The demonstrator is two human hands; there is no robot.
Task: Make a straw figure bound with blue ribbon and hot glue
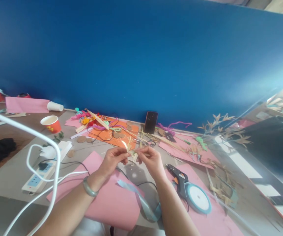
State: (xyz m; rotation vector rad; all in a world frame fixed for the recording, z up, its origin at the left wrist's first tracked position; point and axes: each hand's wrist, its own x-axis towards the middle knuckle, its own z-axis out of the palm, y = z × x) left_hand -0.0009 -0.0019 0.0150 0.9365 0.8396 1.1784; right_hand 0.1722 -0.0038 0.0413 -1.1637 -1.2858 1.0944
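Over the middle of the table, my left hand (114, 160) and my right hand (150, 160) are close together, each with thumb and fingers pinched. Between the fingertips are pale, dried leaf strips (129, 145); both hands grip them, and some ends stick up above the left fingers. Below the hands lie a pink paper sheet (107, 206) and a light blue ribbon (140, 196). To the right of my right forearm, a black glue gun (180, 180) rests beside a ribbon spool (198, 199) with a white centre.
A phone (151, 122) leans against the blue partition (136, 59). Orange paper (107, 139) lies under scattered craft bits. On the left are a red paper cup (51, 124), a power strip (38, 178) and a looping white cable (57, 167). Dried sprigs (226, 129) stand at right.
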